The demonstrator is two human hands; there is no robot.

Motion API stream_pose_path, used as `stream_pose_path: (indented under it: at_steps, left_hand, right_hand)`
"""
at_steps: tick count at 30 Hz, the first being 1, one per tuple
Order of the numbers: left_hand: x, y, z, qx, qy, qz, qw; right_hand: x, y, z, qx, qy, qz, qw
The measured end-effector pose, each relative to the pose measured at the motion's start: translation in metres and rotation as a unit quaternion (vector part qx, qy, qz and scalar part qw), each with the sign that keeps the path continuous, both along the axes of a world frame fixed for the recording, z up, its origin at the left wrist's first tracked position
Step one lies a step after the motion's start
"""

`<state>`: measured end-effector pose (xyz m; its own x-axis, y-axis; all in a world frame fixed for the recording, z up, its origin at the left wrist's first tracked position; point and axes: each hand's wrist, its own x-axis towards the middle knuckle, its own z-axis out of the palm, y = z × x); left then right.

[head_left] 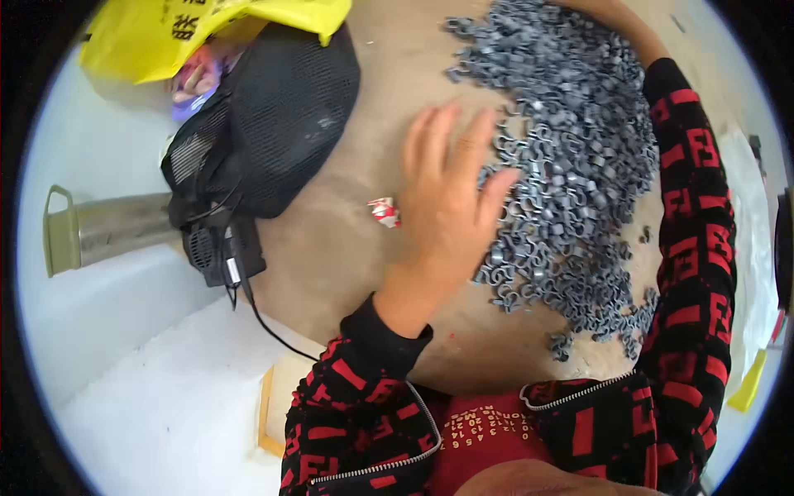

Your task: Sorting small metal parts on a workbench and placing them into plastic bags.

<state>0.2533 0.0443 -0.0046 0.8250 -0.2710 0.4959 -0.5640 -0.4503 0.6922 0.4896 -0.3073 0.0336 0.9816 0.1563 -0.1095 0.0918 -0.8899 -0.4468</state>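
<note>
My left hand point(447, 194) is open over the tabletop, its fingers spread and pointing away from me. Thumb and fingertips reach the left edge of a large heap of small grey curved clips point(571, 157), which look like plastic or metal; I cannot tell which. Nothing shows in that palm. Around the heap's far right side curves my right arm, and my right hand point(602, 8) runs off the top edge of the view at the far end of the clips. Its fingers are out of sight, so whether it holds anything is hidden.
Left of the heap lie a black mesh bag point(289, 116), a yellow plastic bag point(215, 25) and a steel bottle point(116, 230) with an olive handle. A black device point(219, 252) trails a cable. A crumpled red-and-white wrapper point(384, 212) sits by my left hand.
</note>
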Motion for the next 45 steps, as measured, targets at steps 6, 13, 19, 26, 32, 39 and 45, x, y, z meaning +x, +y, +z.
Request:
stream_pose_path:
  at_steps: [6,13,19,26,32,39,45]
  left_hand:
    - [-0.003,-0.007,-0.013,0.02,0.022,-0.019,0.999]
    - [-0.009,-0.025,-0.016,0.008,0.006,-0.065,0.998]
    - [-0.013,-0.018,-0.005,-0.008,0.034,-0.08,0.996]
    - [-0.009,-0.007,-0.005,0.016,0.019,-0.063,0.998]
    - [-0.018,-0.011,0.01,-0.044,0.031,-0.074,0.996]
    - [-0.004,0.004,0.0,-0.027,0.028,0.046,0.998]
    - [0.0,-0.008,-0.006,-0.087,0.053,0.009,0.995]
  right_hand:
    - [-0.09,0.011,0.0,-0.023,-0.044,0.111,0.993]
    - [-0.221,0.024,0.017,-0.078,-0.06,0.14,0.985]
    - [-0.207,0.053,0.081,-0.063,0.153,0.201,0.966]
    - [-0.004,0.07,0.008,0.008,-0.155,0.094,0.983]
    - [0.087,0.045,-0.052,0.002,-0.178,-0.057,0.982]
    - [0.015,0.111,-0.009,0.093,0.094,0.14,0.981]
    - [-0.09,0.07,-0.028,-0.015,-0.159,0.244,0.956]
